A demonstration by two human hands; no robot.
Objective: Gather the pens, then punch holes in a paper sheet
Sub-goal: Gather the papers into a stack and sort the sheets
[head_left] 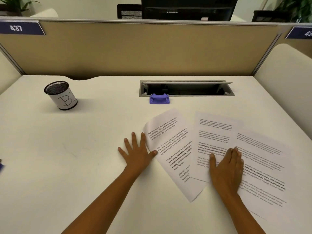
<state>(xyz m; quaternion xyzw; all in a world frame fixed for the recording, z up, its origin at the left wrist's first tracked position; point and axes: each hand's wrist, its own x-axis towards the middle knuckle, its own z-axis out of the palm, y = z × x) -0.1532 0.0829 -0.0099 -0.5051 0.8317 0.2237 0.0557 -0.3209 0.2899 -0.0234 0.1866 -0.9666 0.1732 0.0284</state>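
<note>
Three printed paper sheets lie fanned out on the white desk: a left sheet (pixel 170 146), a middle sheet (pixel 214 132) and a right sheet (pixel 263 166). My left hand (pixel 136 152) lies flat with fingers spread on the desk, its thumb touching the left sheet's edge. Pressed flat on the middle sheet, where it overlaps the right one, is my right hand (pixel 226 168). A purple hole punch (pixel 159 98) sits beyond the sheets. A black mesh pen cup (pixel 60 95) marked "B" stands at the far left. No whole pen shows.
An open cable tray (pixel 186 88) is recessed into the desk behind the punch. A tan partition (pixel 135 48) closes the far side. A small dark and blue object (pixel 0 164) pokes in at the left edge.
</note>
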